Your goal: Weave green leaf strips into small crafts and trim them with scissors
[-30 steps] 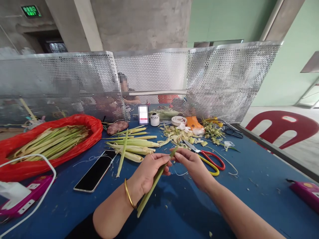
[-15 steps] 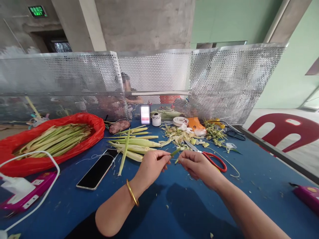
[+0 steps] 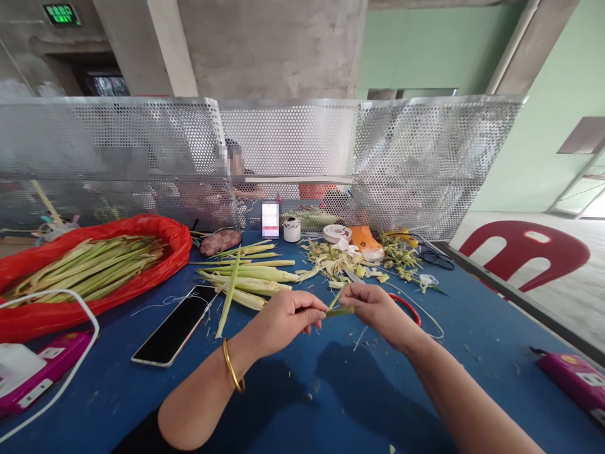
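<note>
My left hand (image 3: 283,318) and my right hand (image 3: 375,308) meet above the blue table (image 3: 331,391), both pinched on a short green leaf strip (image 3: 339,310) stretched between their fingertips. A gold bangle (image 3: 232,373) circles my left wrist. Red-handled scissors (image 3: 406,305) lie just behind my right hand, mostly hidden by it. A heap of pale green leaf strips (image 3: 250,277) lies on the table beyond my left hand.
A black phone (image 3: 176,325) lies left of my left arm. A red bag of leaves (image 3: 85,268) sits at far left, with a pink device and white cable (image 3: 42,366). Leaf scraps (image 3: 340,258), tape rolls and an orange packet lie before the perforated metal screen (image 3: 293,151). Another pink device (image 3: 574,377) is at right.
The long green leaf held slanting down toward me a second ago now shows only as a short piece between both pinched hands. The hands have drawn closer together.
</note>
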`<state>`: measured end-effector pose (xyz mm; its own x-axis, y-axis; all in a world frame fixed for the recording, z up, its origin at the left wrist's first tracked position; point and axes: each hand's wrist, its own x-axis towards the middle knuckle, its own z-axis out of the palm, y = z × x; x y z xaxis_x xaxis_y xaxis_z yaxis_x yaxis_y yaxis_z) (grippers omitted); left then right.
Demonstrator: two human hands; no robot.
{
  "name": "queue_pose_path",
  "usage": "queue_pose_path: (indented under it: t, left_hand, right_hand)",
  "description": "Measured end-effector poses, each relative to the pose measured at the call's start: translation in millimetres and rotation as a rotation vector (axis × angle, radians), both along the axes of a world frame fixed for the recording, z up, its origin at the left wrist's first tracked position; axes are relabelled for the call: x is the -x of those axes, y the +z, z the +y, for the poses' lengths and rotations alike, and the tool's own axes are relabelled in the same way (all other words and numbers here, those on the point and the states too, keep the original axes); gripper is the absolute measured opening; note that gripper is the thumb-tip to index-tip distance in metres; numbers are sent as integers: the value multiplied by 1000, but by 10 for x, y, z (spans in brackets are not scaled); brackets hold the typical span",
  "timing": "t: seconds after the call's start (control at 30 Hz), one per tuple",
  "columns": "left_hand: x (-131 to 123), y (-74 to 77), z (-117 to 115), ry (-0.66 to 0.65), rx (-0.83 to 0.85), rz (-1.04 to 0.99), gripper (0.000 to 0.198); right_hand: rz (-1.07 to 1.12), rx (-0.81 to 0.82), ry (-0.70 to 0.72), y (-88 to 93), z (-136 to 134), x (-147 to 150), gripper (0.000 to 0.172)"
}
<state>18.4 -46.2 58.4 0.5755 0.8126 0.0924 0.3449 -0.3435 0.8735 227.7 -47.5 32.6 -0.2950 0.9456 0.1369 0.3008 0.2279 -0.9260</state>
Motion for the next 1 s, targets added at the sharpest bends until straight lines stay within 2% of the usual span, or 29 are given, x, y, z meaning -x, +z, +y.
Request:
queue_pose_path:
  t: [0.07, 0.17, 0.3, 0.43, 0.53, 0.63, 0.7, 0.77, 0.87, 0.93, 1.0]
  left_hand:
    - [11, 6, 18, 43, 28, -72, 17]
    - [8, -7, 37, 146, -25, -103, 15]
    - [-12, -73, 58, 331, -300, -34, 13]
    - [-37, -169, 62, 391, -519, 109, 13]
    - [-56, -211, 38, 349, -607, 261, 15]
    - [-69, -224, 6, 283, -708, 433, 20]
    - [-70, -227, -8, 162, -791, 552, 21]
    - [-64, -222, -13, -4, -858, 628, 21]
    - [-47, -172, -8, -165, -838, 563, 19]
    - [-33, -114, -2, -173, -755, 437, 17]
    - [-19, -60, 4, -104, -675, 304, 16]
  right_hand:
    - [14, 30, -18, -12, 5, 12, 26]
    - [-81, -72, -19, -18, -40, 76, 27]
    - [-198, -298, 16, -11, -149, 177, 23]
    - [-45, -477, 4, -6, -245, 263, 20]
    - [115, -355, 28, 3, -268, 300, 21]
    - [173, -230, 63, 24, -244, 296, 26]
    - [186, -185, 56, 36, -210, 268, 27]
    - [230, -68, 52, 31, -166, 219, 28]
    - [382, 227, 45, -15, -86, 127, 26]
    - [509, 393, 21, -56, -39, 74, 23]
    - [558, 464, -1, -92, -7, 50, 23]
